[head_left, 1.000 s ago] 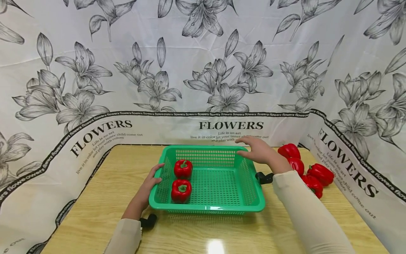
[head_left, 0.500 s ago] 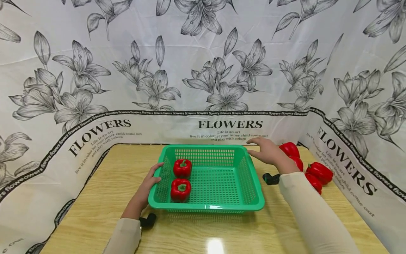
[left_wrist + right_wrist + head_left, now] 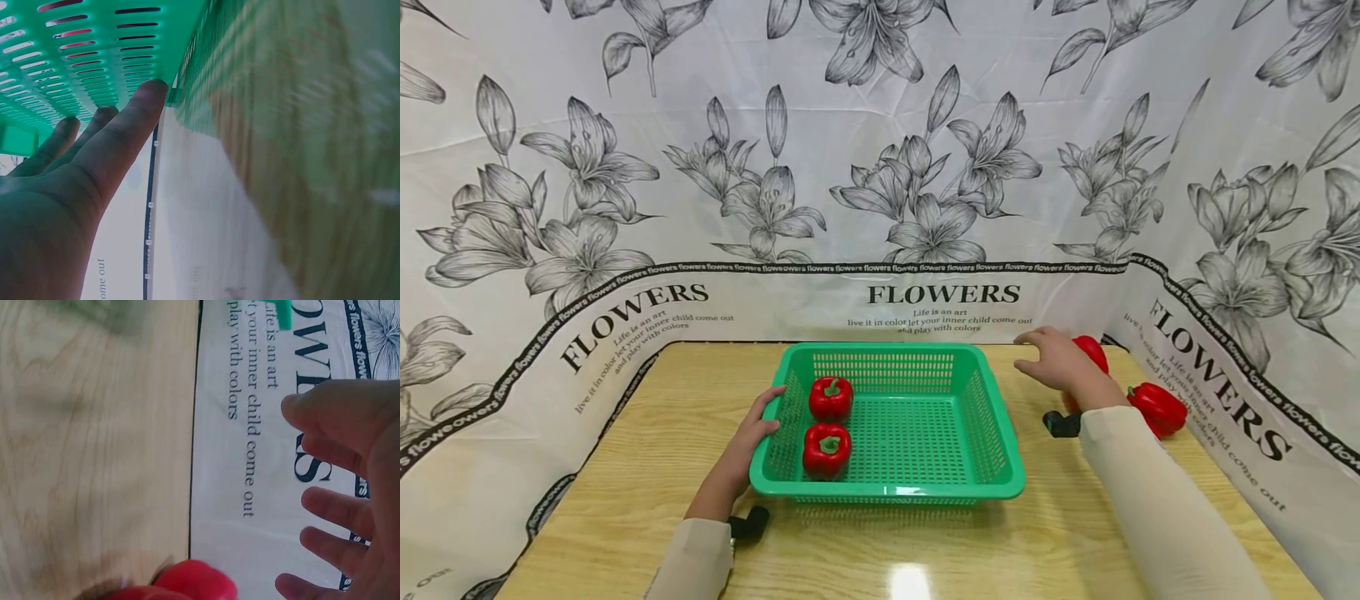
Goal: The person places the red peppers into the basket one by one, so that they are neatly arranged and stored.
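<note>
A green plastic basket (image 3: 895, 492) stands on the table, with two red bell peppers, a rear pepper (image 3: 831, 398) and a front pepper (image 3: 826, 452), along its left side. My left hand (image 3: 751, 435) touches the basket's left wall; in the left wrist view its fingers (image 3: 125, 134) lie extended against the slotted side. My right hand (image 3: 1060, 360) is in the air right of the basket, fingers spread and holding nothing. Close by it are more red bell peppers, a far pepper (image 3: 1093, 353) and a right pepper (image 3: 1157, 408); the hand and sleeve hide others.
The wooden table (image 3: 647, 450) ends at a white floral cloth (image 3: 775, 304) at the back and sides. A black wrist device (image 3: 749, 525) is on the left wrist, and another black device (image 3: 1062, 424) on the right.
My right hand has moved right, from above the basket's far right corner to near the loose peppers, covering some of them. The left hand, basket and its two peppers stay put.
</note>
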The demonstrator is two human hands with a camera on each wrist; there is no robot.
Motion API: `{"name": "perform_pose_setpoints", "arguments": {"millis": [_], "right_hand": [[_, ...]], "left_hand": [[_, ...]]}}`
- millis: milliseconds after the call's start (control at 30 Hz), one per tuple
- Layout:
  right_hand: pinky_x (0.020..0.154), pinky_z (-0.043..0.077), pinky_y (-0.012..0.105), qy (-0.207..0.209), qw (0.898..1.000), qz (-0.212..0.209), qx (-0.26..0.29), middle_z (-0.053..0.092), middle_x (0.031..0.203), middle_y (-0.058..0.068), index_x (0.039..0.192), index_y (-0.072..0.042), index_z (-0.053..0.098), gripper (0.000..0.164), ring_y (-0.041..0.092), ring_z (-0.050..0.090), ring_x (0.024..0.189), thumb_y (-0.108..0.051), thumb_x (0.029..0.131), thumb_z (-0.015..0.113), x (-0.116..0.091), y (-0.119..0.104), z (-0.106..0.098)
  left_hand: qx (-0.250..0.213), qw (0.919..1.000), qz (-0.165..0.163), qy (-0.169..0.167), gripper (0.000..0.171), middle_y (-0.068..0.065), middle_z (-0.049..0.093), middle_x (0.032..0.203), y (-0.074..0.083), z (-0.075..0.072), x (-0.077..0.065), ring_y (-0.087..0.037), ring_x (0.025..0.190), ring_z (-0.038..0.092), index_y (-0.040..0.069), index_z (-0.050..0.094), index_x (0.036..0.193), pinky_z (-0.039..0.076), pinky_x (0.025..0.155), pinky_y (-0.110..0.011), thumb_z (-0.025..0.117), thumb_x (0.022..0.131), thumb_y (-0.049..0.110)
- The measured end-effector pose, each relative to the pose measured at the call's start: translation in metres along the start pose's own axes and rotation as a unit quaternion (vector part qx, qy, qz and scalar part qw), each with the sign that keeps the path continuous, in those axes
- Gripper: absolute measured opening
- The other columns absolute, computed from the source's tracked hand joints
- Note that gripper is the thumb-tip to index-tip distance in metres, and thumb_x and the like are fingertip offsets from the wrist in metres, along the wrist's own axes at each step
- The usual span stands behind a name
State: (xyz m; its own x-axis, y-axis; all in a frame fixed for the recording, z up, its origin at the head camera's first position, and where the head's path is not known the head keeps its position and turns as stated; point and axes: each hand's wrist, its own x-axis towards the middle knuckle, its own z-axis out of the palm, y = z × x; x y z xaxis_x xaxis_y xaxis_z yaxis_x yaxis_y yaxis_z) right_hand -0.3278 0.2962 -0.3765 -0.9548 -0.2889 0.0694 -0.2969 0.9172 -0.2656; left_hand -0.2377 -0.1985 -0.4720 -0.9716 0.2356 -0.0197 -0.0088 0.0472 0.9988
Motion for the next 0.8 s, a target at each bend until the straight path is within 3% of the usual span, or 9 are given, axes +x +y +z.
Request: {"name": "perform_pose_setpoints", "arguments": {"millis": [400,800], "right_hand": [[0.088,0.037,0.073,-0.007,0.996,0.067,-0.066,0.042,0.138,0.032,0.13,-0.003,0.055,0.051,0.053,0.042,0.122,-0.033,0.089,0.058,-0.009,0.029,0.009],[0.089,0.038,0.07,-0.014,0.991,0.119,-0.053,0.039,0.136,0.033,0.135,0.0,0.05,0.056,0.052,0.04,0.119,-0.032,0.088,0.056,-0.021,0.046,0.014]], "left_hand": [[-0.002,1.0,0.0,0.0,0.058,-0.016,0.017,0.156,-0.001,0.0,0.0,-0.042,0.124,0.042,0.028,0.024,0.151,0.049,0.086,-0.041,0.035,0.095,0.018],[0.0,1.0,0.001,0.008,0.059,-0.017,0.021,0.154,-0.002,0.0,0.001,-0.042,0.122,0.044,0.028,0.025,0.15,0.05,0.085,-0.04,0.036,0.093,0.017]]}}
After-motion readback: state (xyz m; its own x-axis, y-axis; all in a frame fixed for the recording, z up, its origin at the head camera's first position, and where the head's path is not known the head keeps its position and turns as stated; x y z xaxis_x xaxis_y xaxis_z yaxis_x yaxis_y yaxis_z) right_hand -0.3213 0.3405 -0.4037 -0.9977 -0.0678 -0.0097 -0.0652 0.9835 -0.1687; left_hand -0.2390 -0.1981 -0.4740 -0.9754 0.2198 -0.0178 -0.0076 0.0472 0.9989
